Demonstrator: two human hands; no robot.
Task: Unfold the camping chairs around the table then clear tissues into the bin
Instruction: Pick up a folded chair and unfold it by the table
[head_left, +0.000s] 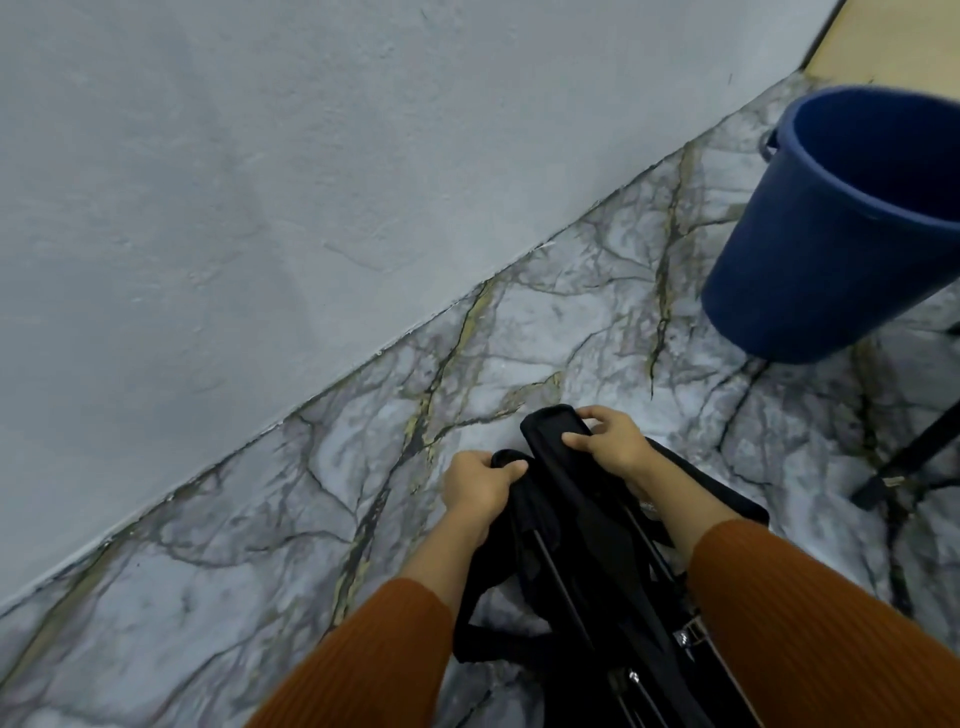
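Observation:
A folded black camping chair (587, 540) stands upright on the marble-patterned floor directly below me, its fabric bunched around thin metal rods. My left hand (478, 488) grips the top of its left fabric part. My right hand (613, 441) clasps the padded black armrest at the chair's upper end. Both arms wear rust-orange sleeves. A blue plastic bin (810, 249) stands on the floor to the upper right, well apart from the chair. No tissues are in sight.
A grey plaster wall (260, 182) runs diagonally across the left and top. Black metal legs (914, 457) of another frame stand at the right edge below the bin. A pale wooden surface (893, 41) shows at the top right corner.

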